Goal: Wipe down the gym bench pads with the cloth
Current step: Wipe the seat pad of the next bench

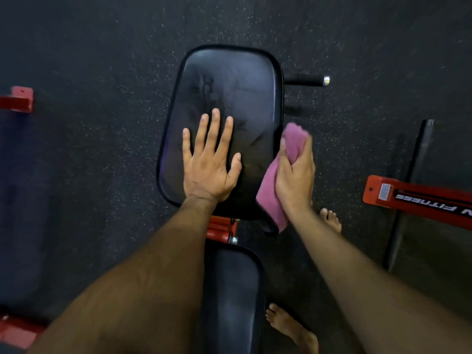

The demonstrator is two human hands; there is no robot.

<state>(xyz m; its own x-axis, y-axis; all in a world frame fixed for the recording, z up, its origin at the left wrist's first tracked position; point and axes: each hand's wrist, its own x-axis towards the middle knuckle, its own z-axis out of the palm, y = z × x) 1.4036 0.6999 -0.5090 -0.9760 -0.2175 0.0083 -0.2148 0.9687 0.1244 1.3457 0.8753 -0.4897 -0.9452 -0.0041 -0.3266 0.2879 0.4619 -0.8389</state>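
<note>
Forearms fill the lower part of the view, reaching forward over the bench.

Cloth (290, 149): pink, soft and light, and by its look a terry weave that folds and bunches freely. It offers no stiff edge, so it is best gripped as a wad in the palm, with a flat face left free to meet the vinyl. It sits at the right edge of the far pad (224, 85), partly draped over the side, with a loose tail hanging down toward the hinge.

Right hand (295, 180): fingers and thumb are curled round the bunched cloth, holding it against the pad's right side. The wrist is turned inward.

Left hand (208, 164): laid flat on the far pad, fingers straight and spread, holding nothing. It appears to steady the pad.

Far pad: black, smooth, glossy vinyl with smears visible on its upper surface. Likely firm foam beneath, and slippery where damp. Near pad (232, 290): narrow, black, and runs between the forearms toward the camera. Red frame (221, 228) shows in the gap between the two pads.

Surroundings: speckled rubber floor (102, 47), a handle (309, 80) projecting right of the far pad, red equipment (419, 198) at the right, and bare feet (330, 221) beside the bench.
</note>
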